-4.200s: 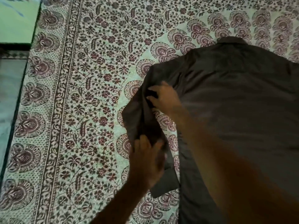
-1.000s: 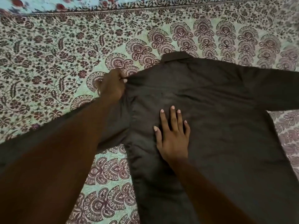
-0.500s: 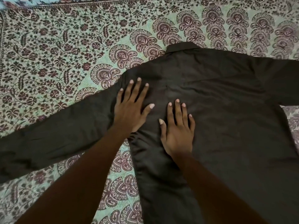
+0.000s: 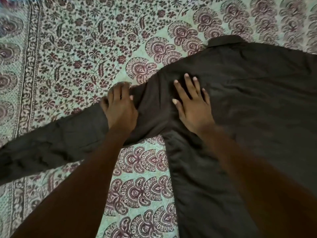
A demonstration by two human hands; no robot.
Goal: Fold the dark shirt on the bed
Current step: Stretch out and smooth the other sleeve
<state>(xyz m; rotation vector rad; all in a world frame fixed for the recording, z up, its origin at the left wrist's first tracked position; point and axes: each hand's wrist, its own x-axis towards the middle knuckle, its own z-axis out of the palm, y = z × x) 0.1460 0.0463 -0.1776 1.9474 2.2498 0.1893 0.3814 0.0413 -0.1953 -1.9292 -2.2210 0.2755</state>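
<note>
Pressing right hand (image 4: 192, 107) flat on dark shirt (image 4: 257, 100), fingers splaying wide, resting left hand (image 4: 120, 109) on left sleeve (image 4: 56, 140), fingers bending over far edge, grip unclear

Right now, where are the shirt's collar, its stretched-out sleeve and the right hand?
collar (image 4: 224, 41), head view, its middle.
sleeve (image 4: 51, 140), head view, mid-length.
right hand (image 4: 193, 110), head view, its back.

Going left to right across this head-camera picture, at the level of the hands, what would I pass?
The outstretched sleeve → left hand resting on it → right hand pressed flat → the broad back of the dark shirt, all on a patterned bedspread.
</note>
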